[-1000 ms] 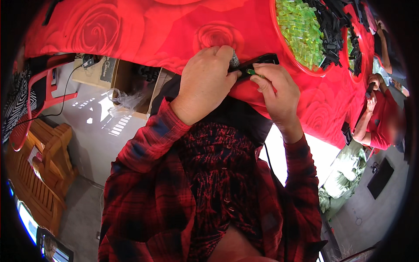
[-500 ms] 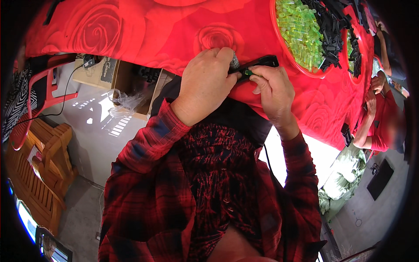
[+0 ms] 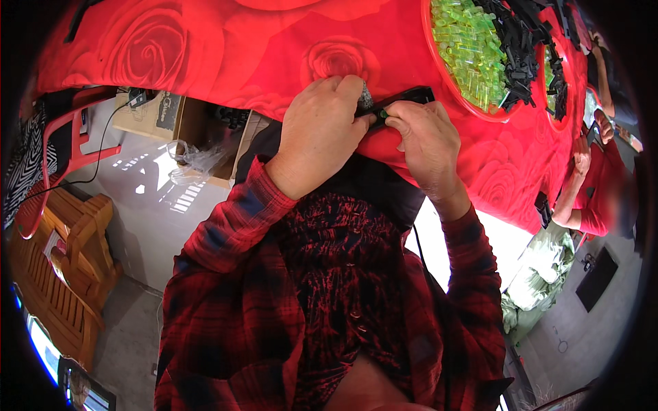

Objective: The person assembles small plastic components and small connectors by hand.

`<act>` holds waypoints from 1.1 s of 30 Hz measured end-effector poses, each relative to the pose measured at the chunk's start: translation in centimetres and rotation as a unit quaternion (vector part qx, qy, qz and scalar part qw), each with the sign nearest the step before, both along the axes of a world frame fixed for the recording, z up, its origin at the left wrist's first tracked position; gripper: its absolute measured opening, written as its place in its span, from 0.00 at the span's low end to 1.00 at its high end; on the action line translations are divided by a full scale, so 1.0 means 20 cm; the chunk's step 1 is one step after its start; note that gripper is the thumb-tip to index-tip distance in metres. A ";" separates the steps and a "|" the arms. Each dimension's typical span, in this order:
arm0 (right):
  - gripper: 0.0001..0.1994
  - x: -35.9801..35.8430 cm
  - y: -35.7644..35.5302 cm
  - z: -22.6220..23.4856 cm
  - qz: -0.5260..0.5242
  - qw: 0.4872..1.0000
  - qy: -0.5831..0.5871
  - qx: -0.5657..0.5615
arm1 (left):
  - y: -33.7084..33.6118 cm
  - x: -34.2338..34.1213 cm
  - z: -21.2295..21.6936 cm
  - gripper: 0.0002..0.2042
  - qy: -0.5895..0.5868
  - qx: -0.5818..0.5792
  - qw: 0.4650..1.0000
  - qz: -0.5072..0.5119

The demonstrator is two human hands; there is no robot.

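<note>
My left hand (image 3: pixel 319 127) is closed over one end of a long black plastic part (image 3: pixel 415 95) near the table's front edge. A small green piece (image 3: pixel 383 114) sits at the pinched fingertips of my right hand (image 3: pixel 430 140), close against the black part. The two hands are almost touching there. Beside my left fingertips shows a grey, speckled object (image 3: pixel 366 97), mostly hidden by the hand. My left fingers cover the near end of the black part.
A red-rimmed tray (image 3: pixel 439 68) holds many clear yellow-green pieces (image 3: pixel 469 48) and black parts (image 3: pixel 517 55). A rose-patterned red cloth (image 3: pixel 240 41) covers the table. At left stand a cardboard box (image 3: pixel 147 116), red chair (image 3: pixel 51 151) and wooden chair (image 3: pixel 62 267). Another person's arm (image 3: pixel 574 181) is at right.
My right hand has shifted slightly left, and its fingertips with the green piece are closer to my left hand. The left hand has barely moved.
</note>
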State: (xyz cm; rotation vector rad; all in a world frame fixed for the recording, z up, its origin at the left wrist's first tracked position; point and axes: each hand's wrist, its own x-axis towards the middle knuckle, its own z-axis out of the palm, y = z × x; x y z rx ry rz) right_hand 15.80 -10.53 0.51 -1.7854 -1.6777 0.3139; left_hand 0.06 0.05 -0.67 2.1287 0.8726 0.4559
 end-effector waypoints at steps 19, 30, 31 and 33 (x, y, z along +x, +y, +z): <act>0.07 0.02 -0.03 0.04 -0.064 0.992 0.093 -0.055 | 0.00 0.00 -0.01 0.14 -0.017 0.005 1.000 -0.004; 0.07 0.01 0.00 0.06 -0.057 0.995 0.051 -0.059 | 0.00 0.00 0.00 0.14 -0.015 -0.002 1.000 0.001; 0.07 0.00 0.00 0.06 -0.055 0.995 0.052 -0.059 | 0.00 0.00 -0.01 0.14 -0.014 -0.002 1.000 0.003; 0.07 -0.02 0.00 0.08 -0.130 0.955 0.207 -0.167 | 0.00 0.00 -0.01 0.14 -0.013 -0.003 1.000 0.004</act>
